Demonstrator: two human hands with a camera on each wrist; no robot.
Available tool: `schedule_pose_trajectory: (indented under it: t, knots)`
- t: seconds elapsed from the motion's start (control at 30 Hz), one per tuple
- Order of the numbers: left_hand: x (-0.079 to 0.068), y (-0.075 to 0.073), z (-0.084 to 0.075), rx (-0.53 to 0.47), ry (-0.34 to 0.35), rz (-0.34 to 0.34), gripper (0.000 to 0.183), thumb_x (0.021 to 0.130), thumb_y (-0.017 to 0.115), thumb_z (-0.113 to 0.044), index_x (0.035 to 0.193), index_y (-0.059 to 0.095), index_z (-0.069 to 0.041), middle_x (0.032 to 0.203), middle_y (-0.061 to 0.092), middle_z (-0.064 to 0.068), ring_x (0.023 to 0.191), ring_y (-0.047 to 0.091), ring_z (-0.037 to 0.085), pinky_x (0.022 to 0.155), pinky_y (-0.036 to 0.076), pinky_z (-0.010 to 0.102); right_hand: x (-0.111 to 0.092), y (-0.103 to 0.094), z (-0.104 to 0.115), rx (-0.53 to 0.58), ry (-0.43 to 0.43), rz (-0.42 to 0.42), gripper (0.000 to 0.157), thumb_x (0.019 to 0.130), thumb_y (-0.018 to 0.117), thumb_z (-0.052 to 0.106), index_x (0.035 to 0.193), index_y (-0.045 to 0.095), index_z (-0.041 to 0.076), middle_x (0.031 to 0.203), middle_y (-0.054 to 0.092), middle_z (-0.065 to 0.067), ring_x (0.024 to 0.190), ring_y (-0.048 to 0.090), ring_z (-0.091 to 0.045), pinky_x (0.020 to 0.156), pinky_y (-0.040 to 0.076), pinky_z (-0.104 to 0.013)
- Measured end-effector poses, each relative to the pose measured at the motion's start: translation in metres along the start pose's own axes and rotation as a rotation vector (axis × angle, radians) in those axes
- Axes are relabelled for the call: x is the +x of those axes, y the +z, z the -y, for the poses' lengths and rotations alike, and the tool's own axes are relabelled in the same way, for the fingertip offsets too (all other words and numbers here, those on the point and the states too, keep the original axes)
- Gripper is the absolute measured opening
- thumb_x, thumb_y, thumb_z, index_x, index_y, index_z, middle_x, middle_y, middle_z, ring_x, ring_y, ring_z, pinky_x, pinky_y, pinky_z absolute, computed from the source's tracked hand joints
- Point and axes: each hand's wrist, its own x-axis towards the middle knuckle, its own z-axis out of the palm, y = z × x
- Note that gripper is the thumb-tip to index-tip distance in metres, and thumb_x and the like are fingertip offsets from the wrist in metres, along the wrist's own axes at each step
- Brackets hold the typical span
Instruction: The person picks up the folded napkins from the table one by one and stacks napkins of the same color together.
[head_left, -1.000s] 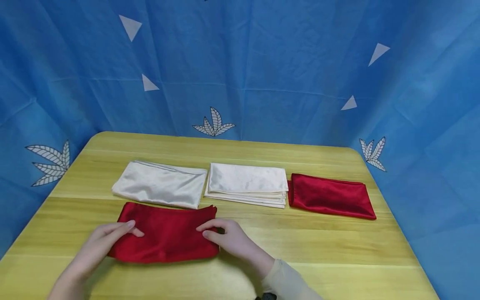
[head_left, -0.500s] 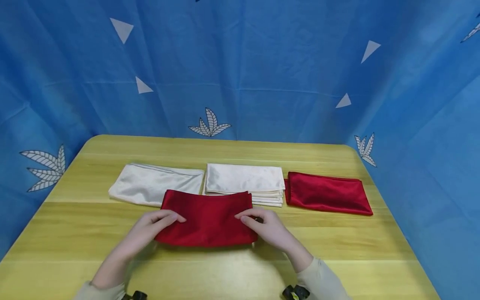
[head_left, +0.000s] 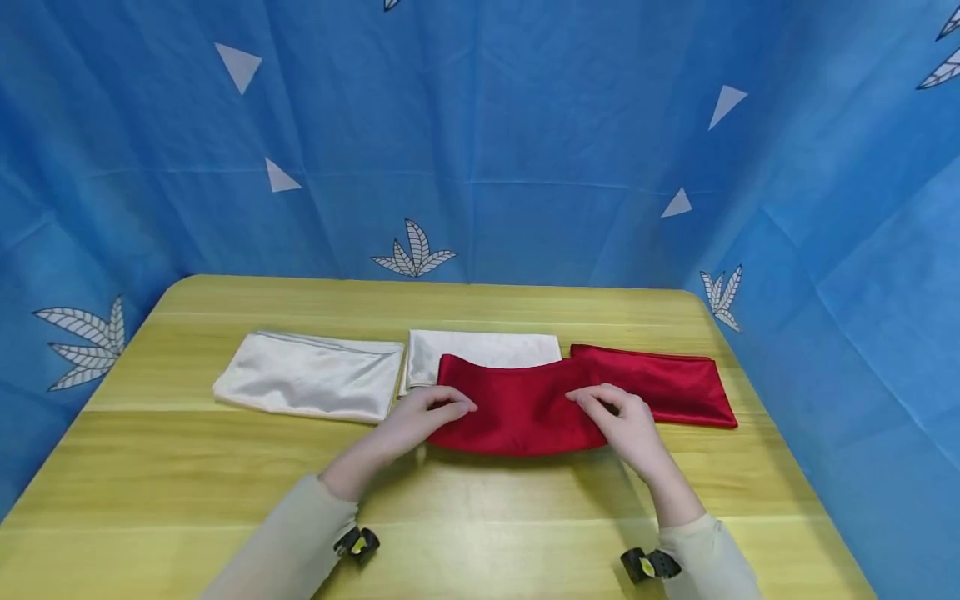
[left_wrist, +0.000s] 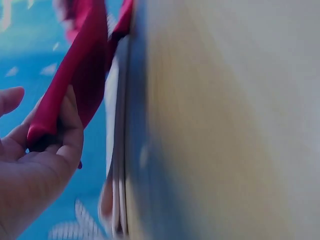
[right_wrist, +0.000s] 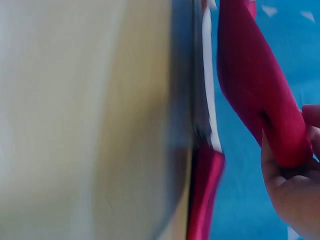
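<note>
A folded red satin cloth (head_left: 517, 412) hangs between both hands, lifted above the table. Its left side is gripped by my left hand (head_left: 411, 422), thumb on the near face and fingers behind. My right hand (head_left: 628, 427) pinches the right side in the same way. In the left wrist view the cloth (left_wrist: 62, 82) sags between the hands, and the fingers curl under its edge. The right wrist view has the cloth (right_wrist: 262, 85) clear of the tabletop. Behind it, a folded white cloth (head_left: 480, 346) is partly covered.
Another folded white cloth (head_left: 315, 375) lies at the left of the wooden table (head_left: 480, 533). A second folded red cloth (head_left: 667, 383) lies at the right, its left part hidden by the held one. A blue curtain (head_left: 480, 125) surrounds the back and sides.
Both hands have carried the red cloth rightward and away from me, from in front of the left white cloth to before the middle white cloth and the other red cloth.
</note>
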Motion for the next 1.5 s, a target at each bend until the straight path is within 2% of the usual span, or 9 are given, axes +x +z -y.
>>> schedule_pose_trajectory:
  t: [0.13, 0.3, 0.57, 0.77, 0.93, 1.03, 1.17, 1.37, 1.5]
  knots:
    - [0.029, 0.024, -0.011, 0.033, 0.005, 0.059, 0.023, 0.095, 0.059, -0.029, 0.110, 0.070, -0.016, 0.111, 0.064, -0.005, 0.111, 0.053, 0.015, 0.095, 0.042, 0.037, 0.003, -0.025, -0.011, -0.099, 0.040, -0.089, 0.024, 0.096, 0.059, 0.032, 0.106, 0.074, 0.015, 0.106, 0.069, 0.001, 0.106, 0.058, -0.013, 0.086, 0.043, -0.019]
    - [0.063, 0.052, -0.024, -0.001, 0.010, 0.107, 0.023, 0.096, 0.059, -0.027, 0.111, 0.070, -0.015, 0.113, 0.063, -0.005, 0.111, 0.053, 0.015, 0.093, 0.043, 0.033, 0.002, -0.056, -0.022, -0.196, 0.093, -0.174, 0.033, 0.098, 0.054, 0.036, 0.111, 0.072, 0.012, 0.113, 0.066, -0.009, 0.111, 0.055, -0.027, 0.085, 0.043, -0.034]
    - [0.109, 0.096, -0.041, -0.140, -0.049, 0.069, 0.024, 0.095, 0.059, -0.026, 0.111, 0.071, -0.012, 0.109, 0.065, -0.004, 0.105, 0.056, 0.012, 0.091, 0.044, 0.028, 0.008, -0.095, -0.049, -0.273, 0.177, -0.281, 0.041, 0.099, 0.049, 0.036, 0.117, 0.068, 0.005, 0.119, 0.061, -0.021, 0.111, 0.051, -0.039, 0.085, 0.042, -0.046]
    - [0.132, 0.123, -0.045, -0.123, -0.070, 0.064, 0.027, 0.094, 0.059, -0.028, 0.113, 0.069, -0.012, 0.110, 0.064, -0.006, 0.107, 0.055, 0.013, 0.092, 0.043, 0.029, 0.016, -0.111, -0.074, -0.254, 0.310, -0.270, 0.049, 0.099, 0.045, 0.042, 0.124, 0.064, 0.004, 0.126, 0.056, -0.025, 0.117, 0.045, -0.042, 0.088, 0.041, -0.048]
    - [0.139, 0.136, -0.041, -0.109, -0.092, 0.062, 0.031, 0.093, 0.058, -0.027, 0.117, 0.067, -0.010, 0.115, 0.064, -0.003, 0.103, 0.056, 0.011, 0.086, 0.046, 0.027, 0.020, -0.117, -0.087, -0.248, 0.362, -0.246, 0.051, 0.099, 0.044, 0.044, 0.125, 0.063, 0.004, 0.131, 0.051, -0.027, 0.122, 0.042, -0.044, 0.094, 0.038, -0.053]
    - [0.137, 0.136, -0.040, -0.084, -0.101, 0.085, 0.034, 0.093, 0.058, -0.025, 0.122, 0.064, -0.009, 0.118, 0.062, 0.000, 0.087, 0.059, 0.012, 0.075, 0.051, 0.026, 0.021, -0.121, -0.090, -0.258, 0.369, -0.213, 0.050, 0.100, 0.043, 0.041, 0.125, 0.062, 0.003, 0.133, 0.049, -0.028, 0.122, 0.041, -0.046, 0.094, 0.038, -0.055]
    - [0.129, 0.123, -0.043, -0.051, -0.097, 0.124, 0.036, 0.094, 0.057, -0.022, 0.126, 0.060, -0.006, 0.115, 0.062, 0.004, 0.073, 0.064, 0.019, 0.065, 0.054, 0.028, 0.019, -0.126, -0.090, -0.295, 0.339, -0.190, 0.045, 0.101, 0.042, 0.032, 0.124, 0.061, -0.002, 0.131, 0.048, -0.031, 0.122, 0.039, -0.048, 0.095, 0.036, -0.057]
    - [0.109, 0.089, -0.045, -0.034, -0.070, 0.119, 0.036, 0.096, 0.055, -0.023, 0.126, 0.060, -0.004, 0.117, 0.060, 0.008, 0.083, 0.067, 0.028, 0.070, 0.055, 0.034, 0.010, -0.125, -0.082, -0.324, 0.267, -0.226, 0.037, 0.101, 0.044, 0.020, 0.121, 0.059, -0.007, 0.129, 0.044, -0.033, 0.118, 0.039, -0.049, 0.095, 0.032, -0.061]
    - [0.090, 0.063, -0.041, -0.039, -0.052, 0.108, 0.037, 0.098, 0.053, -0.024, 0.129, 0.058, -0.004, 0.127, 0.057, 0.012, 0.085, 0.067, 0.027, 0.074, 0.055, 0.032, 0.008, -0.107, -0.074, -0.344, 0.137, -0.238, 0.028, 0.097, 0.050, 0.012, 0.114, 0.063, -0.007, 0.122, 0.051, -0.032, 0.115, 0.043, -0.048, 0.094, 0.033, -0.059]
